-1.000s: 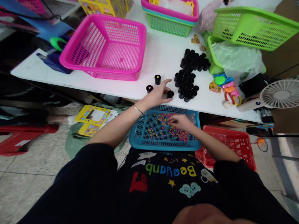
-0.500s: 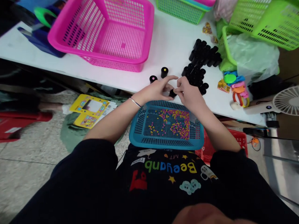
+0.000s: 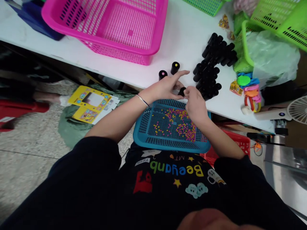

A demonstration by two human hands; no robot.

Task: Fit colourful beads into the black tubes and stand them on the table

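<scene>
Between the fingers of my left hand [image 3: 170, 86] is a black cylinder [image 3: 182, 92], held near the table's front edge. The fingers of my right hand [image 3: 194, 101] are pressed together against the same cylinder; anything small in them is hidden. Just beyond my left hand stand two more black cylinders, one with a pink dot on top [image 3: 163, 74], the other with a yellow dot [image 3: 175, 66]. Below my hands, a blue basket [image 3: 172, 147] holds many small pink and yellow pieces. A cluster of black cylinders [image 3: 207, 75] lies right of my hands.
A large pink basket [image 3: 153, 51] stands at the back left of the white table [image 3: 177, 35]. Green baskets [image 3: 245, 44], a plastic bag [image 3: 271, 54] and colourful bands [image 3: 250, 88] are at the right. A white fan [image 3: 297, 108] is at the far right.
The camera view has shifted. My right hand has turned, its fingers now closed in at the cylinder's side instead of above its top. My left hand still holds the cylinder.
</scene>
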